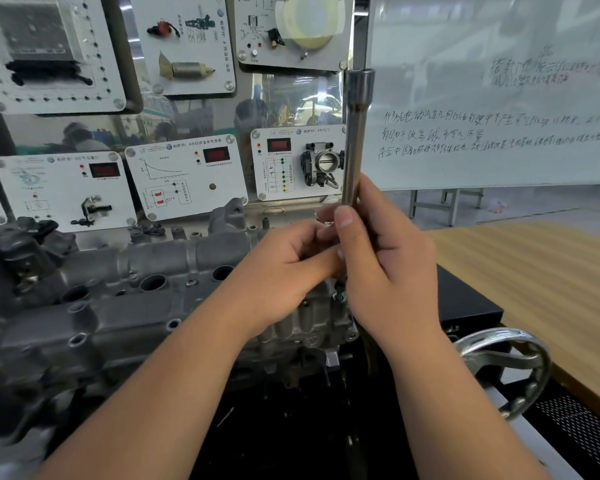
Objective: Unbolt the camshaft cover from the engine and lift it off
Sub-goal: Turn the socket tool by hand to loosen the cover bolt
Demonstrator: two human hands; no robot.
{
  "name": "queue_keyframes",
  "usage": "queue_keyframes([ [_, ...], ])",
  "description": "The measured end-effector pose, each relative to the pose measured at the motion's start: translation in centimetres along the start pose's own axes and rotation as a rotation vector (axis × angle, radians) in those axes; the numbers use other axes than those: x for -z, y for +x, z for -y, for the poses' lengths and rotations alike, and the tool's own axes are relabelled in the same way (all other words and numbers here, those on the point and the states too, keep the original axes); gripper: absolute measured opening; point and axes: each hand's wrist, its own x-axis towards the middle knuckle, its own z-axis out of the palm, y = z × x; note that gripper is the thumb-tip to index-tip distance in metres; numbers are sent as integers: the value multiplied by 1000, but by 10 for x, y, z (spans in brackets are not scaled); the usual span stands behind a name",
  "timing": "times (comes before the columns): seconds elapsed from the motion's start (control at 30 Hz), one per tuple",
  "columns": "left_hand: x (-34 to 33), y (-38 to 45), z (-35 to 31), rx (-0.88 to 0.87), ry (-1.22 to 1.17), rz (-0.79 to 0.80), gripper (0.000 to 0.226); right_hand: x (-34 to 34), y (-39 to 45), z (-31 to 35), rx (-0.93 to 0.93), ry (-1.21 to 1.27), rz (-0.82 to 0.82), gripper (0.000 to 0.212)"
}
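The grey cast camshaft cover (125, 282) lies across the engine on the left, with round plug holes and bolt bosses along its top. A long steel socket extension bar (356, 133) stands upright over the cover's right end. My right hand (388, 268) grips the bar's lower part, thumb along the shaft. My left hand (288, 268) is curled beside it, its fingertips pinching the bar low down. Below the hands a bolt head (340, 295) shows at the cover's right edge; the bar's lower tip is hidden by my hands.
A panel of white sensor display boards (184, 178) stands right behind the engine. A whiteboard (492, 98) fills the upper right. A wooden table (534, 278) and a black box (471, 306) lie to the right; a chrome handwheel (506, 368) sits lower right.
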Motion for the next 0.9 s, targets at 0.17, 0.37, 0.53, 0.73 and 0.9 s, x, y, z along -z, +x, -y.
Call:
queue_keyframes([
  [0.17,1,0,-1,12,8,21,29,1,2,0,-19,70,14,46],
  [0.37,-4,2,-4,-34,89,-18,48,1,3,-2,-49,86,-17,32],
  [0.53,-4,4,-1,-23,94,-13,30,0,2,-4,22,-71,-70,26],
  [0.73,1,0,-3,11,-10,22,20,2,0,0,15,-3,-25,47],
  [0.9,-4,3,-5,-2,89,-24,34,1,1,2,-22,70,-19,51],
])
